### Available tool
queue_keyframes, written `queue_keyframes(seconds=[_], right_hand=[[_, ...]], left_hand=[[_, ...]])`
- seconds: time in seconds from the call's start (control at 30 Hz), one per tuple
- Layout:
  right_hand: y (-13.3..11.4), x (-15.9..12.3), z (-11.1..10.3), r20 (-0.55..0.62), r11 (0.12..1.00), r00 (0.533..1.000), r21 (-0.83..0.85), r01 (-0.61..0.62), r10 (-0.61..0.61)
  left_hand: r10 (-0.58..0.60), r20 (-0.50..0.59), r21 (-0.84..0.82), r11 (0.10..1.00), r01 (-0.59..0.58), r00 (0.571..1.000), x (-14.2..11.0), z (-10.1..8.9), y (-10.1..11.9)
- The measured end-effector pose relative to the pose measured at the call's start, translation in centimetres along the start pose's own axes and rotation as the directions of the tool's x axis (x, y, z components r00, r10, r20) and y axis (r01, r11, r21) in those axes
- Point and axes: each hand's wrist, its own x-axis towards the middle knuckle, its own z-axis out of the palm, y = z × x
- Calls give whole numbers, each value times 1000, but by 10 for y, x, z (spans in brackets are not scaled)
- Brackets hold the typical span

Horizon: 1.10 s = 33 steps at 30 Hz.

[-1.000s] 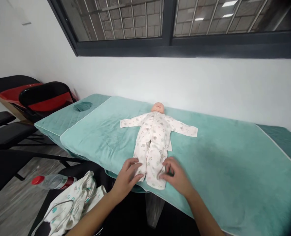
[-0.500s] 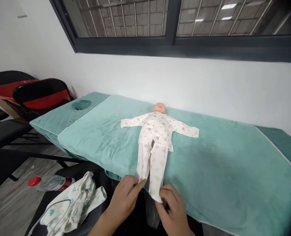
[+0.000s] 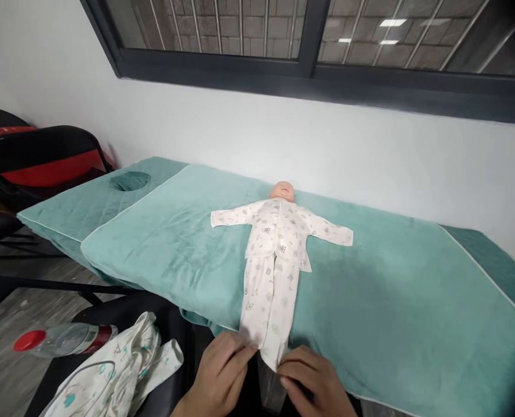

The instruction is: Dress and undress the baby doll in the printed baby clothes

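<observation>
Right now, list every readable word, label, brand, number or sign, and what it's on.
None can be read.
Bottle label: too blurred; no brand or number legible.
White printed top: small motifs; any lettering too small to read.
White printed trousers: same, small motifs, no legible words.
Patterned cloth beside the bottle: teal motifs, nothing legible.

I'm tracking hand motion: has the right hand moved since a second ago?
Yes: the right hand moved from over the green bed towards its near edge.
</observation>
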Motion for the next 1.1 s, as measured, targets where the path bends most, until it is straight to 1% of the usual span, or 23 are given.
queue_keyframes(seconds=[0.07,0.1,0.13,0.2,0.27,0.3,0.33,0.4,0.47,0.5,0.53,0.57,0.6,0.63,0.7,0.77,0.8,0.83,0.87,0.9,0.97,1.0,1.1], right_hand=[[-2,3,-17,-72,1000,997,16,-16,17],[-3,5,-21,-125,999,991,20,-43,45],[-2,8,-23,-187,997,979,22,-76,79],[3,13,-18,-326,986,931,22,-163,161],[10,17,-5,-431,964,866,37,-264,254],[14,18,3,-442,949,845,56,-309,301],[17,17,10,-419,936,840,83,-343,345],[21,14,18,-290,907,860,162,-389,420],[22,10,15,-118,872,878,238,-429,464],[23,11,9,-57,852,875,266,-451,481],[25,14,0,-33,835,867,288,-469,498],[28,21,-12,-47,819,852,307,-484,521],[33,31,-24,-112,807,828,328,-492,550],[41,46,-37,-211,797,787,352,-492,579],[62,83,-60,-393,776,673,394,-492,626],[88,123,-76,-448,743,594,435,-508,668],[101,142,-80,-438,714,565,471,-518,699],[112,158,-82,-412,696,565,500,-516,715],[122,170,-81,-391,676,561,534,-507,730],[131,179,-78,-379,662,560,573,-484,737],[141,186,-70,-359,635,573,661,-401,736],[144,185,-66,-346,617,593,707,-346,728],[145,177,-59,-306,559,683,809,-180,663]], left_hand=[[-130,-88,-7,991,130,988,9,1,-8],[-221,-98,-7,975,221,970,15,2,-11],[-315,-84,-5,949,316,945,21,4,-14],[-464,-23,-11,886,464,886,30,9,-17],[-546,50,-53,834,549,836,31,15,-17],[-574,79,-82,811,579,815,29,17,-17],[-604,99,-106,783,612,790,25,18,-17],[-661,111,-134,730,670,742,17,18,-19],[-697,77,-157,698,699,713,17,13,-27],[-707,56,-176,688,704,705,21,11,-33],[-716,32,-201,678,707,697,30,8,-41],[-728,7,-234,665,709,685,42,6,-51],[-745,-10,-274,643,715,667,58,6,-62],[-764,-27,-325,616,717,644,75,7,-74],[-809,-52,-450,542,710,585,113,15,-100],[-840,-29,-554,464,691,541,149,30,-123],[-852,-4,-577,429,695,523,163,38,-133],[-859,26,-595,398,699,511,175,46,-141],[-854,56,-605,383,698,517,183,54,-148],[-844,75,-609,383,694,531,187,60,-153],[-806,92,-611,418,672,585,187,69,-161],[-783,92,-610,444,656,615,184,72,-163],[-703,114,-648,482,589,702,174,72,-168]])
